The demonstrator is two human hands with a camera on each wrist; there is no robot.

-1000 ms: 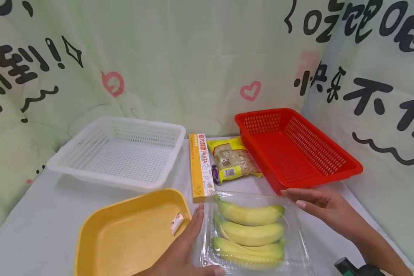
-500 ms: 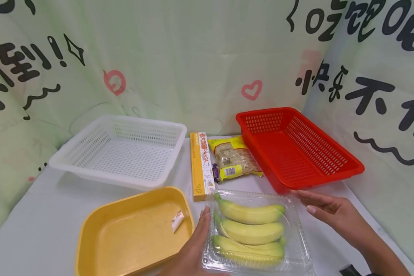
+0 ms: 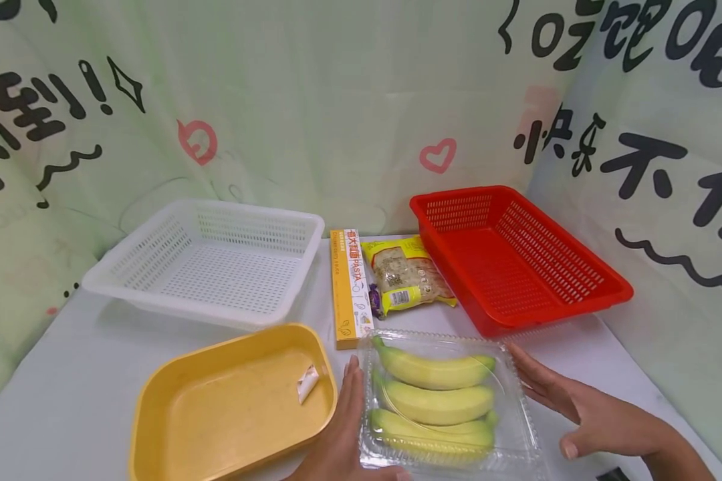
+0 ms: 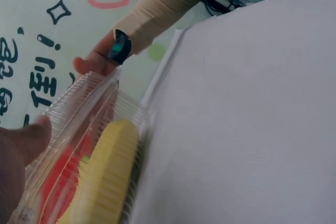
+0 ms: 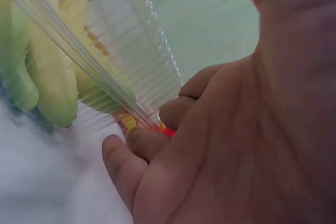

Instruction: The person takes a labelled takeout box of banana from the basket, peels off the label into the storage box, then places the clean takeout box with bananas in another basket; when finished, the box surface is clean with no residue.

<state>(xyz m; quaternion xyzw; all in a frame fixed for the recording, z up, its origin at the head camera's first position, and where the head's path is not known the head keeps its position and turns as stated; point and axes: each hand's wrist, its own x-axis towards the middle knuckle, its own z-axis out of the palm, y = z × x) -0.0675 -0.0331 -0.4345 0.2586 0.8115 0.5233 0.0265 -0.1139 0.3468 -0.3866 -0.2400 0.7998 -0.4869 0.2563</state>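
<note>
A clear box (image 3: 511, 414) of bananas (image 3: 439, 406) is right of the yellow tray (image 3: 228, 407) — the left hand (image 3: 341, 431) lies along one side, the right hand (image 3: 583, 407) at the other — each grip spread, curled round nothing.

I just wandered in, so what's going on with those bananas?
A person has both hands around a clear plastic container with bananas inside. The left hand touches its left side, and the right hand is at its right edge, touching or nearly so. A yellow tray sits to the left. Behind are a white basket, a pasta box, a yellow bag and a red basket.
</note>
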